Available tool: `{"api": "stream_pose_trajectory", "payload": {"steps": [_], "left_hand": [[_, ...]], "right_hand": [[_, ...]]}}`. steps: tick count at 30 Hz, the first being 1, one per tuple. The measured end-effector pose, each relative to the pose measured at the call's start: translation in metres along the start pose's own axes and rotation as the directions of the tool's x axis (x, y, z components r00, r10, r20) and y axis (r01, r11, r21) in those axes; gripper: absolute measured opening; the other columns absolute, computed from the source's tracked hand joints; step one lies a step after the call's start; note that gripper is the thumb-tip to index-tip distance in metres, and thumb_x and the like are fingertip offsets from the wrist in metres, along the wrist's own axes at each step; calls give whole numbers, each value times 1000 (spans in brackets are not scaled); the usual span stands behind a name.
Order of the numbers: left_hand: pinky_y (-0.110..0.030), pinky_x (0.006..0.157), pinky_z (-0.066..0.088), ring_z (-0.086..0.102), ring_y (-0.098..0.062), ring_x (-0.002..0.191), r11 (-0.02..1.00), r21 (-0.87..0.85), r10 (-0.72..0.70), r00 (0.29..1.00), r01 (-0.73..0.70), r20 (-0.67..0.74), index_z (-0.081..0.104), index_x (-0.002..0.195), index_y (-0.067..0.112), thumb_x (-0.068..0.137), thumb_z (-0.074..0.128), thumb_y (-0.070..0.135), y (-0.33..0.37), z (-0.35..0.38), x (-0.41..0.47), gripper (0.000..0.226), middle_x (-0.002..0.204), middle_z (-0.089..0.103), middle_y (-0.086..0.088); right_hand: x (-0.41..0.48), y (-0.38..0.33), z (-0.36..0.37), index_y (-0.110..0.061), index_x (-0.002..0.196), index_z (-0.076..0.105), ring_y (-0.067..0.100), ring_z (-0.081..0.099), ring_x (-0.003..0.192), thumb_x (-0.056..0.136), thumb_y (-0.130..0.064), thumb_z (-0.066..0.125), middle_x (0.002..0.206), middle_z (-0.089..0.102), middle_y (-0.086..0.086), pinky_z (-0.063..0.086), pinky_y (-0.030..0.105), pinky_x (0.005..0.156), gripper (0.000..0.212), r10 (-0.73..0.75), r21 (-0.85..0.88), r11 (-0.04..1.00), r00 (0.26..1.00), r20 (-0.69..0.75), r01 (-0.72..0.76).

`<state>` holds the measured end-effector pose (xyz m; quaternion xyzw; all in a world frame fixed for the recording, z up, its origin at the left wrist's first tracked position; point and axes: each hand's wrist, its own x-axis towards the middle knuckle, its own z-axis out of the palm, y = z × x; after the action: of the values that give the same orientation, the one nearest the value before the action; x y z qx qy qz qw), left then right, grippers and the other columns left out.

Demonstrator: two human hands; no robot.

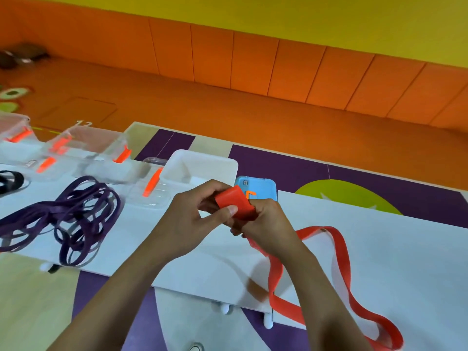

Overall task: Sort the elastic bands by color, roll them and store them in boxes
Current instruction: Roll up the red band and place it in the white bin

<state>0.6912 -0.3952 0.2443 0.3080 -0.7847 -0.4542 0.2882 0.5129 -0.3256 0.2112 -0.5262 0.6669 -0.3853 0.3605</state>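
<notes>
**Head view.** Both hands meet above the white desk [379, 249] in a shared grip on the red band [235, 202]. The left hand [200, 211] pinches the started roll with its thumb flat on the outer face. The right hand [263, 224] curls round the roll's lower edge, so the grip is closed on the band and neither hand is free. From the grip the loose tail [342, 259] runs down and to the right, lying on the desk as a long flat loop that reaches the near edge. Just beyond the grip stands an open white box [225, 164], and beside it lies a blue case [263, 191], partly hidden by the roll. Farther left of the grip, a row of clear boxes [83, 158] with orange latches stands along the far side of the desk; blur prevents telling what they contain. Well left of the grip lies a tangled heap of purple bands [76, 216] with a grey strip among them, and a black band [10, 182] shows at the frame's edge. Judged from this layout, the task is at an early stage. The roll is only a few turns thick and most of the red band is left to wind. The purple and black bands lie unrolled, and no finished roll can be seen in any box.
</notes>
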Motion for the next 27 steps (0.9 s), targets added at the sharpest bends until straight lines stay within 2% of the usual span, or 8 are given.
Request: {"api": "stream_pose_trajectory", "payload": {"steps": [3, 7, 9, 13, 17, 20, 24, 27], "left_hand": [[-11, 82, 51, 69, -8, 94, 999, 43, 28, 1000, -29, 13, 68, 109, 26, 97, 68, 22, 3, -3, 0, 13, 97, 71, 14], [-12, 81, 51, 69, -10, 94, 999, 14, 33, 998, -33, 58, 71, 108, 26, 98, 65, 17, 4, -3, -2, 14, 94, 72, 14], [-16, 83, 53, 69, -10, 96, 1000, -16, 26, 998, -26, 51, 72, 107, 26, 98, 65, 18, 3, -4, -2, 14, 96, 73, 13], [-26, 88, 56, 71, -14, 100, 998, -55, 21, 998, -24, -56, 74, 110, 23, 97, 67, 21, -4, -3, -2, 16, 101, 75, 10], [-18, 71, 53, 70, -6, 93, 981, 176, 126, 950, -78, -286, 75, 118, 29, 96, 69, 27, -17, 9, -5, 22, 108, 76, 18], [-19, 79, 53, 70, -8, 93, 882, 442, 333, 882, -166, -333, 75, 121, 22, 96, 60, 26, -31, 22, -5, 29, 111, 77, 8], [-24, 85, 57, 73, -12, 97, 818, 533, 437, 838, -219, -327, 76, 120, 14, 97, 57, 23, -35, 39, -7, 31, 115, 76, 3], [-19, 91, 54, 72, -12, 102, 802, 546, 443, 853, -240, -275, 73, 125, 14, 92, 69, 9, -42, 43, -4, 33, 121, 74, 4]], "right_hand": [[-3, -1, -14, -24, 98, 79, 15, 75, 87, 84, -28, 83, 94, 79, -8, 62, 40, 85, 15, 29, 36, 999, 983, 183, -36], [1, 4, -25, -14, 115, 75, 20, 76, 100, 96, -23, 71, 115, 77, -8, 59, 39, 95, 21, 88, 101, 985, 904, 418, -142], [2, 4, -21, -11, 116, 74, 23, 76, 96, 102, -19, 61, 113, 78, 0, 59, 34, 91, 21, 98, 127, 976, 875, 474, -178], [-3, 8, -8, 0, 105, 66, 33, 73, 93, 107, -17, 50, 99, 74, 21, 56, 36, 90, 24, 17, 384, 890, 861, 509, -244], [-19, -1, 6, -16, 117, 61, 32, 66, 67, 105, -37, 51, 86, 69, 20, 55, 37, 71, 26, 42, 526, 806, 912, 409, -273], [-34, -23, 18, -33, 108, 60, 29, 58, 59, 94, -57, 58, 80, 66, 16, 50, 34, 61, 28, 77, 553, 800, 953, 291, -234], [-29, -31, 33, -17, 100, 59, 25, 58, 51, 99, -55, 55, 66, 66, 13, 52, 32, 53, 38, 235, 517, 833, 972, -10, -196], [-28, -22, 35, -15, 99, 56, 26, 58, 49, 104, -48, 48, 63, 66, 12, 51, 29, 50, 34, 243, 478, 860, 967, -80, -176]]}}
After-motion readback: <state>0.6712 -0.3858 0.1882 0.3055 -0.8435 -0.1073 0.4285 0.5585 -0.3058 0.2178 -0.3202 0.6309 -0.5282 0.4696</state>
